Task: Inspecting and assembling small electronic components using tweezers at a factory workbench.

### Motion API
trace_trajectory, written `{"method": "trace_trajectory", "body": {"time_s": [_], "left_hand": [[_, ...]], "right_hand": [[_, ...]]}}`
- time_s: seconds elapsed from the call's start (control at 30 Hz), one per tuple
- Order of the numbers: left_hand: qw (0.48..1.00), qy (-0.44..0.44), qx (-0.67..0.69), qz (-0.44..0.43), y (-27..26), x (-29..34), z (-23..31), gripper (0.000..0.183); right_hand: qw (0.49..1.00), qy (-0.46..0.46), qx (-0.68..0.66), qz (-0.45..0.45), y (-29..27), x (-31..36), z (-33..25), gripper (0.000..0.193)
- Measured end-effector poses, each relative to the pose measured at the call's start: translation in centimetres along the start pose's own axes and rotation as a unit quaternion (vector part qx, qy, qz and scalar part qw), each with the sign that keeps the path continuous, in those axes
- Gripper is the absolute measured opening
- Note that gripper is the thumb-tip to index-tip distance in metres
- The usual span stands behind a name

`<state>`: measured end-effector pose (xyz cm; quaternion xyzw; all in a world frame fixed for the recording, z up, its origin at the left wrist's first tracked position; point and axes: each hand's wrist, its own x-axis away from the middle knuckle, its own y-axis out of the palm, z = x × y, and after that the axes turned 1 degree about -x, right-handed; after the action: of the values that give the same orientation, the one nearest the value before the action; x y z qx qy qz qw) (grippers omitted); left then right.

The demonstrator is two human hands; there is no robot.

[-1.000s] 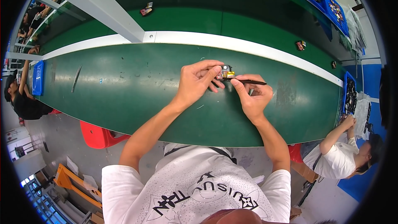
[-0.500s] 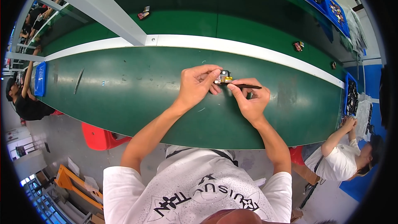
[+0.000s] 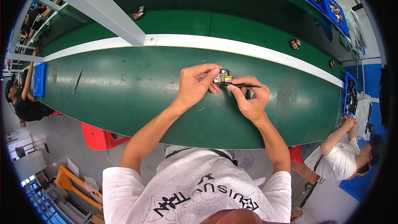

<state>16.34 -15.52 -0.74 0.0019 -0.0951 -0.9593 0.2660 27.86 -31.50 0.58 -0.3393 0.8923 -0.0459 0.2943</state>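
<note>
Above the middle of the green table, my left hand (image 3: pixel 196 84) pinches a small black electronic device (image 3: pixel 224 71) between thumb and fingers. Its open inside faces up, showing a silvery part and a yellow patch. My right hand (image 3: pixel 252 99) is closed around slim black tweezers (image 3: pixel 248 86), held nearly level with the tips pointing left. Those tips reach the device's near edge, beside the yellow patch; whether they grip anything is too small to tell.
Slim metal tweezers (image 3: pixel 78 81) lie on the table's left. Beyond a white rail (image 3: pixel 199 40), a green belt carries small clusters of parts (image 3: pixel 294 44). Blue trays (image 3: pixel 39 79) stand at both ends. A co-worker (image 3: pixel 342 157) sits at right, another person (image 3: pixel 29 101) at left.
The part clusters on the belt have shifted slightly left. My hands keep nearly the same place, with the tweezers still at the device's near edge.
</note>
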Motion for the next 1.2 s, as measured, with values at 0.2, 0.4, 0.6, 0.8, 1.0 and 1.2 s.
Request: {"method": "trace_trajectory", "body": {"time_s": [0.2, 0.4, 0.6, 0.8, 1.0, 1.2], "left_hand": [[1.000, 0.000, -0.003, -0.002, 0.1, 0.0, 0.0, 0.024], [1.000, -0.013, -0.006, -0.011, 0.3, -0.1, 0.1, 0.023], [0.999, -0.028, 0.012, -0.035, 0.6, -0.2, 0.5, 0.021], [0.999, -0.030, -0.019, -0.040, 1.0, 0.0, 0.6, 0.027], [0.997, -0.046, -0.045, -0.034, 1.0, 0.0, 1.0, 0.022], [0.996, -0.038, -0.068, -0.045, 0.7, -0.1, 0.9, 0.019]], "right_hand": [[1.000, -0.026, 0.008, -0.007, -0.2, -0.1, 0.0, 0.016], [0.999, -0.044, 0.000, -0.029, -0.7, -0.2, -0.2, 0.015], [0.989, -0.122, 0.059, -0.051, -1.1, -0.4, -0.4, 0.016], [0.982, -0.151, 0.105, -0.039, -0.9, -0.2, -0.4, 0.019], [0.979, -0.167, 0.110, -0.043, -0.6, -0.2, -0.4, 0.021], [0.979, -0.160, 0.111, -0.053, -0.4, 0.1, -0.4, 0.020]]}}
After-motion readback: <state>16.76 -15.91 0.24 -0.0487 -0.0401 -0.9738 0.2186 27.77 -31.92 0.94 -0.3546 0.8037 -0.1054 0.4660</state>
